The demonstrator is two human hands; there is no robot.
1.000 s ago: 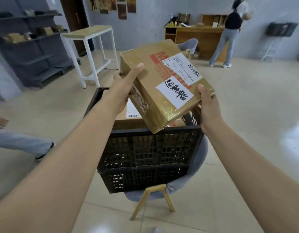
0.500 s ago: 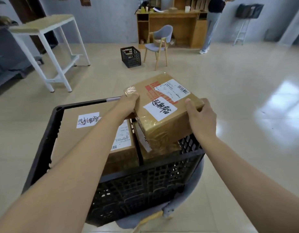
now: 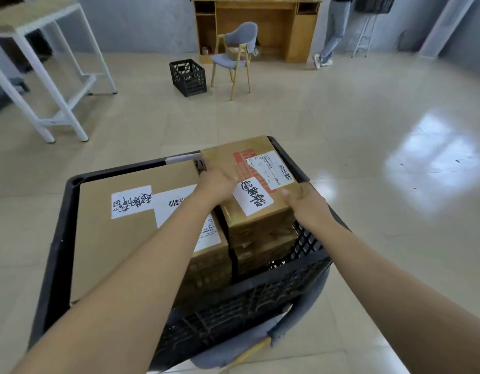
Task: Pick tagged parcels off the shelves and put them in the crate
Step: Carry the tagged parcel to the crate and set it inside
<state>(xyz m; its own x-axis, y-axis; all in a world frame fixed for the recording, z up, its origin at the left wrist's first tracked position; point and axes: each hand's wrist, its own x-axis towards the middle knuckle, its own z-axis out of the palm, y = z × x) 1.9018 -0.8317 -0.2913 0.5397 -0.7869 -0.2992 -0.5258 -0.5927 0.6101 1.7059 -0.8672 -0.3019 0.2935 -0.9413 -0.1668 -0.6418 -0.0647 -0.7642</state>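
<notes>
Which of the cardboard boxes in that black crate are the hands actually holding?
The taped parcel with the red print, on the right side, held by left hand and right hand; the large flat box lies untouched.

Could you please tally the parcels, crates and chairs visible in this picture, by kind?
Parcels: 3 (taped parcel, large parcel, lower parcel)
Crates: 2 (near crate, far crate)
Chairs: 2 (far chair, chair under crate)
Total: 7
</notes>
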